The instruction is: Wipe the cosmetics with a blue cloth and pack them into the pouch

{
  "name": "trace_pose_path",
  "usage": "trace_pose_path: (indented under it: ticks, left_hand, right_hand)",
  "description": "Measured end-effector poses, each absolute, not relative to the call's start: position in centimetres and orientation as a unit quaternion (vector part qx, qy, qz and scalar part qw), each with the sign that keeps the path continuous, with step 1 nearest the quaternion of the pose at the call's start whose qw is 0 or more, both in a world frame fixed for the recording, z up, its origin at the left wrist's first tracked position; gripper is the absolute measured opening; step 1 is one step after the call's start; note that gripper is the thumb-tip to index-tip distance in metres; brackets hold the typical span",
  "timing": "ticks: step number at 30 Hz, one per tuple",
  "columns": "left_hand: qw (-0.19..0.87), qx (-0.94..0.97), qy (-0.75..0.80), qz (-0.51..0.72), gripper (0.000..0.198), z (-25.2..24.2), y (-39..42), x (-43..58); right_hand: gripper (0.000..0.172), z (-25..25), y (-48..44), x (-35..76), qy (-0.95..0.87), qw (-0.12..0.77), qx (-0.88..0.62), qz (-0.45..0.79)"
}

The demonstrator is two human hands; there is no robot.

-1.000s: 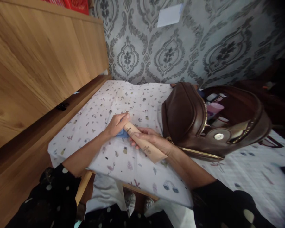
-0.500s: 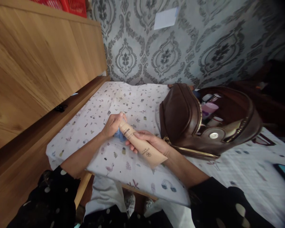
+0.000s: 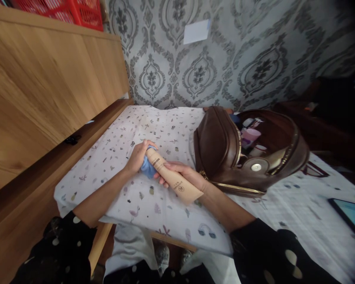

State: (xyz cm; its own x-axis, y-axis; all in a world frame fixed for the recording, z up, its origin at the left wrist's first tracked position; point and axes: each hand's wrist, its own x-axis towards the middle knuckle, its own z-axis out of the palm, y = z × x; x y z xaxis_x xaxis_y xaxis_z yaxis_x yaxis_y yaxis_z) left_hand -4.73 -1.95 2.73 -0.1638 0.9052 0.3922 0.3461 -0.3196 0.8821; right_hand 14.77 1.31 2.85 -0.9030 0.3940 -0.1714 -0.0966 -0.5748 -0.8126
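Observation:
A beige squeeze tube [image 3: 176,179] with dark print lies slantwise between my hands, its flat end toward me. My right hand [image 3: 183,171] is closed around the tube's middle, thumb on top and fingers underneath. At the tube's upper end, my left hand [image 3: 139,156] is closed on a blue cloth [image 3: 148,169], which is pressed around that end and hangs below the fingers. The cloth and fingers cover the tip of the tube.
To the right stands an open brown leather bag [image 3: 215,146] with toiletries inside, including a pink cup [image 3: 251,137]. A phone [image 3: 350,217] lies at the right edge. A wooden cabinet [image 3: 56,75] bounds the left, with a red basket [image 3: 88,15] on top.
My left hand has shifted its grip, and more of the blue cloth now shows around the tube's end. My right hand keeps its hold. The whole view has shifted slightly.

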Motion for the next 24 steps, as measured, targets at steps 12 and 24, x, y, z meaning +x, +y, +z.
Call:
trace_pose_path:
  ticks: [12, 24]
  left_hand:
    - [0.228, 0.619, 0.518, 0.546, 0.06, 2.6, -2.5, -4.7]
    - [0.013, 0.688, 0.554, 0.468, 0.051, 2.1, -2.8, -2.1]
  right_hand:
    - [0.025, 2.6, 1.0, 14.7, -0.413, 0.123, -0.152, 0.889]
    - [0.012, 1.5, 1.8, 14.1, -0.336, 0.238, -0.15, 0.899]
